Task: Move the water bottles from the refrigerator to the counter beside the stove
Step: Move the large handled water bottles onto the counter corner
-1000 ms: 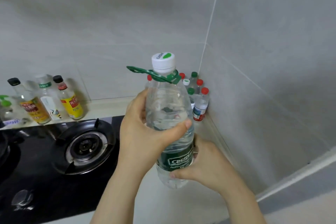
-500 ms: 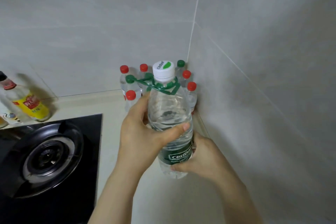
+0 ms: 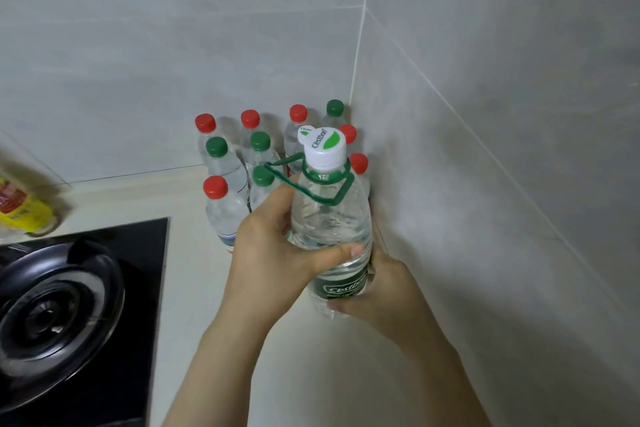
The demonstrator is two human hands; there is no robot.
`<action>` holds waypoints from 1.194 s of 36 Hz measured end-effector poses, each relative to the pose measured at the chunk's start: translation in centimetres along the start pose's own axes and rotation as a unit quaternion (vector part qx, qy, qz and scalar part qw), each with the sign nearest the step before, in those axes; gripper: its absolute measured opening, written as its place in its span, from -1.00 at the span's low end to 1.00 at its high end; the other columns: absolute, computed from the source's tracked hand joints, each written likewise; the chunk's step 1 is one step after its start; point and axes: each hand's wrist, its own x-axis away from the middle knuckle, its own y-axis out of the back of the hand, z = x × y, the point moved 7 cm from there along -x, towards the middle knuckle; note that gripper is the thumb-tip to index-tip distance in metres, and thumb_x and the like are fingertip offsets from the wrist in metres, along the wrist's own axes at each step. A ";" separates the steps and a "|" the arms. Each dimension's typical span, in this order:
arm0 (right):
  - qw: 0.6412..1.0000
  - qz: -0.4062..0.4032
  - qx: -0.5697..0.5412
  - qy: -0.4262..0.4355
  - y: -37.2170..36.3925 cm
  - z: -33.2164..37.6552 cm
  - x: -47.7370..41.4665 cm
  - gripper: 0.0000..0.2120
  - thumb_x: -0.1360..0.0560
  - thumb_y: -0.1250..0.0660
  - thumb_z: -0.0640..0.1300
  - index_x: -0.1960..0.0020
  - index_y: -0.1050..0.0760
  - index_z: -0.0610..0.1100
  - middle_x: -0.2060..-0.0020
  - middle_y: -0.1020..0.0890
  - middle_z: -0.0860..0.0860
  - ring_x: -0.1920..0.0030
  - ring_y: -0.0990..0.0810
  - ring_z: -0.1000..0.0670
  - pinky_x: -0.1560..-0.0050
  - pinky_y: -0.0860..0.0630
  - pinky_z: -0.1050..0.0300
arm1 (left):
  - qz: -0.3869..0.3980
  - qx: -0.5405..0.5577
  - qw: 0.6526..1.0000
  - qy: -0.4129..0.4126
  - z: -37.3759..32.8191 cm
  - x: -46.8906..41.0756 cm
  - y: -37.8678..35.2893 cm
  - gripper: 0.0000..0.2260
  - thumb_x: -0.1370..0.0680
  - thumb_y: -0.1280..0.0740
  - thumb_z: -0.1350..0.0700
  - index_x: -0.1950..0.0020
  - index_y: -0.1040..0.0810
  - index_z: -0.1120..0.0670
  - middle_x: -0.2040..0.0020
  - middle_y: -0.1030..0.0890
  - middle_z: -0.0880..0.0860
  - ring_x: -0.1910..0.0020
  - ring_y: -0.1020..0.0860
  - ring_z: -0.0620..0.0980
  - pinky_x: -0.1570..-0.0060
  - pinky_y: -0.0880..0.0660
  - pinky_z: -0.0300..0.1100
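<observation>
Pale counter (image 3: 194, 274) lies right of the black stove (image 3: 79, 305); beyond the stove's right edge, red- and green-capped water bottles (image 3: 223, 215) cluster in the wall corner. Nearer, a white-capped bottle (image 3: 329, 215) is held upright, left hand (image 3: 273, 263) wrapped round its middle, right hand (image 3: 381, 295) curled round its lower end

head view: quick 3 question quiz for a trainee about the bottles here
1. True or false: only the left hand holds the white-capped bottle.
2. The small bottles stand: A) in a sink B) in the wall corner on the counter C) on a shelf.
3. What colour is the carry loop at the held bottle's neck?
Key: 1 false, the right hand grips it too; 2 B; 3 green.
</observation>
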 end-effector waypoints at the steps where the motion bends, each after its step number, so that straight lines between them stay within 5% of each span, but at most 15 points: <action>1: 1.000 -0.003 0.001 0.001 0.1 -0.1 -0.3 -0.37 -0.09 -0.53 0.05 -0.05 -0.36 0.42 0.12 -0.66 0.26 0.11 -0.65 0.18 0.08 -0.63 0.05 | 0.006 -0.001 1.000 -0.001 0.1 -0.3 -0.2 -0.47 -0.15 -0.64 0.20 -0.04 -0.56 -0.08 0.04 -0.66 -0.29 0.02 -0.61 -0.30 0.09 -0.47 -0.48; 14: 0.997 -0.069 -0.020 -0.003 0.6 -2.7 -2.5 -0.35 -0.12 -0.52 0.15 -0.19 -0.45 0.14 0.05 -0.67 0.22 0.04 -0.65 0.16 0.04 -0.61 0.03 | 0.090 -0.033 0.995 -0.004 2.0 -4.2 -3.2 -0.43 -0.19 -0.65 0.15 -0.15 -0.56 0.06 -0.06 -0.66 -0.09 -0.09 -0.60 -0.17 -0.15 -0.54 -0.13; 20: 0.995 -0.100 -0.012 0.005 1.0 -3.1 -3.2 -0.39 -0.17 -0.54 0.12 -0.19 -0.47 0.10 0.01 -0.65 0.24 -0.01 -0.62 0.21 0.02 -0.60 0.08 | 0.127 -0.054 0.990 -0.013 1.9 -5.1 -4.6 -0.39 -0.19 -0.64 0.15 -0.20 -0.54 0.01 -0.06 -0.65 -0.18 -0.08 -0.58 -0.27 -0.10 -0.48 -0.35; 27: 0.990 -0.131 -0.038 -0.018 1.0 -4.1 -3.5 -0.40 -0.14 -0.58 0.10 -0.13 -0.48 0.09 0.06 -0.67 0.20 0.04 -0.63 0.19 0.04 -0.60 0.09 | 0.153 -0.071 0.985 -0.022 1.9 -6.2 -5.4 -0.40 -0.19 -0.65 0.12 -0.19 -0.54 0.03 -0.06 -0.65 -0.11 -0.08 -0.60 -0.16 -0.16 -0.52 -0.12; 34: 0.987 -0.156 -0.038 -0.015 1.0 -4.3 -3.7 -0.40 -0.15 -0.57 0.16 -0.13 -0.50 0.07 0.04 -0.66 0.17 0.01 -0.62 0.17 0.03 -0.57 0.17 | 0.184 -0.068 0.980 -0.030 1.9 -6.7 -5.9 -0.34 -0.20 -0.64 0.18 -0.26 -0.51 0.01 -0.09 -0.63 -0.17 -0.10 -0.56 -0.29 -0.18 -0.46 -0.33; 43: 0.979 -0.203 -0.031 -0.022 0.8 -5.0 -3.9 -0.30 -0.12 -0.40 0.32 -0.14 -0.52 -0.04 0.05 -0.68 0.09 0.00 -0.65 0.06 0.04 -0.59 0.09 | 0.198 -0.103 0.974 -0.034 2.9 -7.0 -6.6 -0.38 -0.21 -0.63 0.15 -0.19 -0.50 -0.10 -0.06 -0.61 -0.22 -0.09 -0.55 -0.25 -0.18 -0.49 -0.24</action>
